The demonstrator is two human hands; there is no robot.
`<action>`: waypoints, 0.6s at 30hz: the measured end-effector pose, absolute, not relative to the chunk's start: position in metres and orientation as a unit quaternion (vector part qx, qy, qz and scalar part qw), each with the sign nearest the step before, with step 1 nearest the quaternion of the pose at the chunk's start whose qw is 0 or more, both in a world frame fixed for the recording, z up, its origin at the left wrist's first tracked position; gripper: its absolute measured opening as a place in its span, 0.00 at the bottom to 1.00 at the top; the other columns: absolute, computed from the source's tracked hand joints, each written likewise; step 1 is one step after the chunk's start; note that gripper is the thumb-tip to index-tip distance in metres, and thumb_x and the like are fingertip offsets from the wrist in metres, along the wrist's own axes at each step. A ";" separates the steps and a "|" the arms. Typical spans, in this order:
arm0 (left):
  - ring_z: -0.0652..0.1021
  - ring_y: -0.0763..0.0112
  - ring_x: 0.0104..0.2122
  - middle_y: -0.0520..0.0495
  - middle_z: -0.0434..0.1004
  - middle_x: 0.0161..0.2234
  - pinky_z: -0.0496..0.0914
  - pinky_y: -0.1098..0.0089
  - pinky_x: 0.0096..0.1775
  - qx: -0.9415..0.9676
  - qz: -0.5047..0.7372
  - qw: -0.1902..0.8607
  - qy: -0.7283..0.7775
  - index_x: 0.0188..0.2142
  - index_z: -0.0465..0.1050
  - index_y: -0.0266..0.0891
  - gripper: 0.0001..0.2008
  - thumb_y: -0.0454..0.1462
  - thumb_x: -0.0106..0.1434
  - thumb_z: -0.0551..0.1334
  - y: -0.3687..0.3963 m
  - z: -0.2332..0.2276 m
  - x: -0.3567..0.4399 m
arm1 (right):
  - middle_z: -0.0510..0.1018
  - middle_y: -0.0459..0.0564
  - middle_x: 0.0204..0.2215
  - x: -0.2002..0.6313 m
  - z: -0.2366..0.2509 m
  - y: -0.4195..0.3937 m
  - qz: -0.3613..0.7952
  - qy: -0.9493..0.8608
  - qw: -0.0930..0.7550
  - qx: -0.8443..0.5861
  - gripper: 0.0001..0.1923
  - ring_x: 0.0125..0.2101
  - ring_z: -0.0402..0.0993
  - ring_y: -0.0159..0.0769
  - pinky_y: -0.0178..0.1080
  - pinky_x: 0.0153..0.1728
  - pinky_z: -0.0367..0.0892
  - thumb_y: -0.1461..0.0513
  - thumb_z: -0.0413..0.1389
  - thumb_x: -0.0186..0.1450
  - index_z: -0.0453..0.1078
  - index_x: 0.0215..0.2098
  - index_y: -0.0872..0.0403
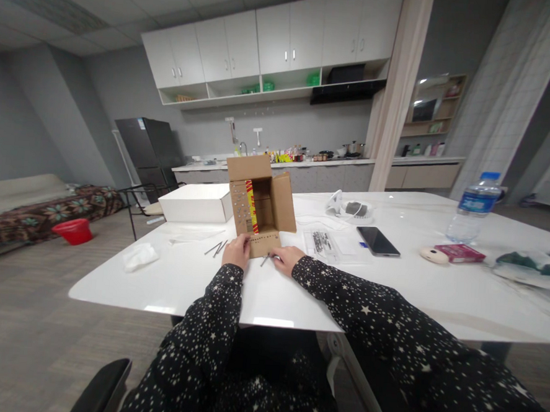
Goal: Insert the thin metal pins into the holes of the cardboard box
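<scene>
A small cardboard box (282, 203) stands on the white table in front of me, its opening facing me and its flaps spread. Small studs or holes dot its left flap, and a row of dark marks runs along the bottom flap. My left hand (237, 251) is closed on the lower left corner of the box. At the lower right, my right hand (288, 258) pinches a thin grey nail-like rod (265, 260) beside the bottom flap. Several similar metal rods (215, 248) lie left of my left hand. A clear plastic case (321, 245) with several small metal pieces sits to the right.
Behind the box on the left is a white box (194, 202). Crumpled tissue (140, 257) lies near the left edge. To the right are a phone (378, 241), a maroon packet (460, 253), a water bottle (473, 209) and a plastic bag with green contents (532, 268).
</scene>
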State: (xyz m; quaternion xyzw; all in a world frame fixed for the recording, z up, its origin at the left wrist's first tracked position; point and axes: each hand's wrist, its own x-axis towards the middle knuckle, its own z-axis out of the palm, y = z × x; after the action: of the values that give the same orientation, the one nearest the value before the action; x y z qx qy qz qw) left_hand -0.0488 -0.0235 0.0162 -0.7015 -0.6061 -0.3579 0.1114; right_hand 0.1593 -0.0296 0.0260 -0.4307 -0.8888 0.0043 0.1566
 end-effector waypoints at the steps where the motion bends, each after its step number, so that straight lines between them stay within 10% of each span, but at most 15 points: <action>1: 0.77 0.63 0.38 0.44 0.78 0.38 0.67 0.65 0.41 -0.700 -0.358 0.112 -0.608 0.41 0.69 0.41 0.09 0.36 0.63 0.53 -0.024 0.016 -0.048 | 0.79 0.48 0.39 0.159 0.026 -0.030 0.005 -0.889 0.157 -0.430 0.16 0.38 0.74 0.37 0.36 0.39 0.62 0.61 0.47 0.64 0.70 0.47 0.48; 18: 0.77 0.63 0.38 0.44 0.78 0.37 0.67 0.64 0.41 -0.696 -0.350 0.118 -0.616 0.41 0.69 0.40 0.09 0.35 0.64 0.52 -0.024 0.017 -0.048 | 0.79 0.49 0.40 0.160 0.027 -0.031 0.002 -0.888 0.151 -0.434 0.16 0.38 0.74 0.37 0.36 0.39 0.61 0.60 0.46 0.64 0.70 0.47 0.49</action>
State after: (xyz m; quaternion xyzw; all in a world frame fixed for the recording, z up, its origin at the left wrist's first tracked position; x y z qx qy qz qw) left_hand -0.0480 -0.0236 0.0167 -0.6959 -0.6160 -0.3497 0.1184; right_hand 0.1597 -0.0306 0.0271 -0.4338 -0.8882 0.0017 0.1514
